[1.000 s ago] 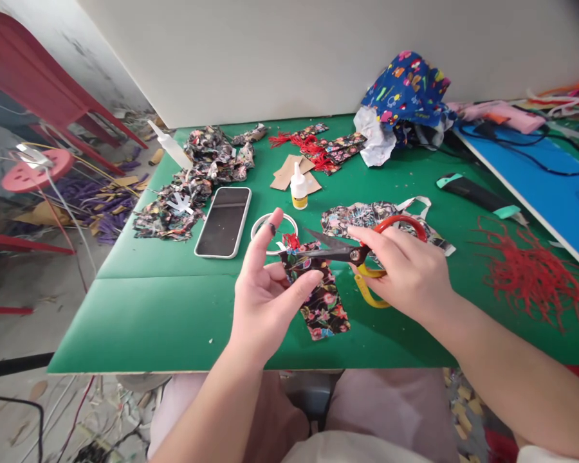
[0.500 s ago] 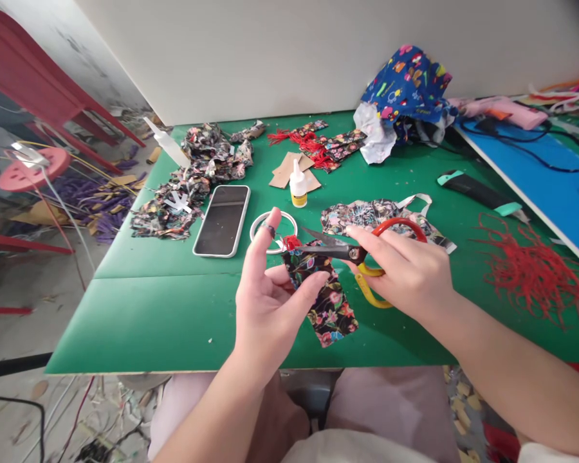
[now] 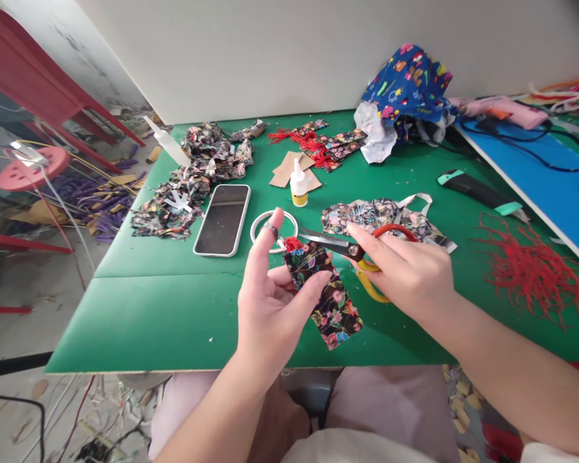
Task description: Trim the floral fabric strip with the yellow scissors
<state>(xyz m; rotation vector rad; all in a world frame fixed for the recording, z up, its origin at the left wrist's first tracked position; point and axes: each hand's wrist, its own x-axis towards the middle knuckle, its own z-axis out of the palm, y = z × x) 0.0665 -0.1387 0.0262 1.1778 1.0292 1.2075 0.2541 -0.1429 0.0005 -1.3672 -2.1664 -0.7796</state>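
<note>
My left hand [image 3: 280, 289] grips a small black floral fabric piece [image 3: 336, 305], thumb on its front and fingers behind. Red tassel threads [image 3: 292, 244] stick out at its upper left end. In my right hand [image 3: 408, 263] are scissors [image 3: 335, 244] with red and yellow handles. Their blades look closed together and lie just over the fabric's top edge, close to the red threads; whether they touch the cloth I cannot tell. Behind my left fingers lies a white ring-shaped roll [image 3: 257, 239], partly hidden. A floral fabric scrap [image 3: 359, 217] lies beyond the scissors.
On the green table [image 3: 164, 321] lie a phone [image 3: 222, 220], a glue bottle [image 3: 298, 184], cardboard pieces [image 3: 284, 168] and crumpled floral scraps [image 3: 212, 154]. Tasselled fabric pieces [image 3: 340, 146] lie at the back. To the right are a utility knife [image 3: 480, 191], loose red threads [image 3: 535, 273] and a blue board [image 3: 535, 173].
The scissor blades, spread apart before, have come together. The fabric piece and my left hand have shifted slightly to the right.
</note>
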